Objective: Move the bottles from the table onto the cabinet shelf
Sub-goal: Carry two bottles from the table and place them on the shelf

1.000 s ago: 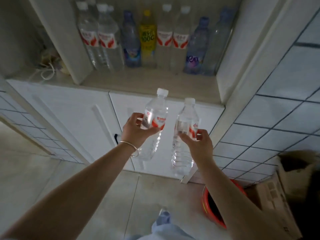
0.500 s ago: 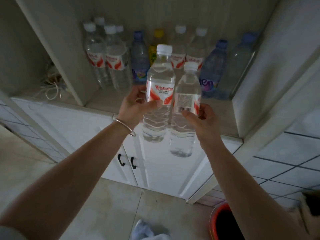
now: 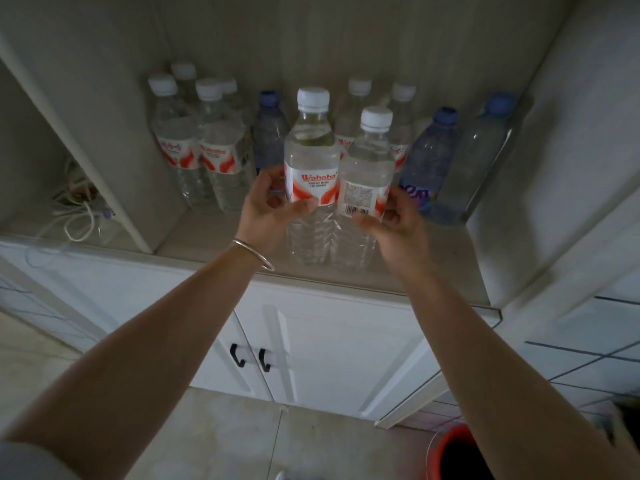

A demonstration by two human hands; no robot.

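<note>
My left hand (image 3: 268,211) grips a clear water bottle with a white cap and a red Wahaha label (image 3: 311,150). Close on its right, my right hand (image 3: 398,225) grips a second clear bottle (image 3: 369,168) with its barcode facing me. Both stand upright and side by side, their bases low over or on the front of the cabinet shelf (image 3: 436,261); contact is unclear. Behind them along the shelf's back stand several more bottles: clear red-labelled ones (image 3: 175,147) on the left and blue ones (image 3: 429,157) on the right.
A slanting divider panel (image 3: 86,150) bounds the shelf on the left, with tangled white cables (image 3: 76,220) beyond it. A side wall (image 3: 554,168) closes the right. Below are white cabinet doors with black handles (image 3: 237,355). A red bucket (image 3: 457,455) stands on the floor at bottom right.
Both hands have carried their bottles up and forward from in front of the cabinet doors into the shelf opening. The bottles now sit low at the shelf's front.
</note>
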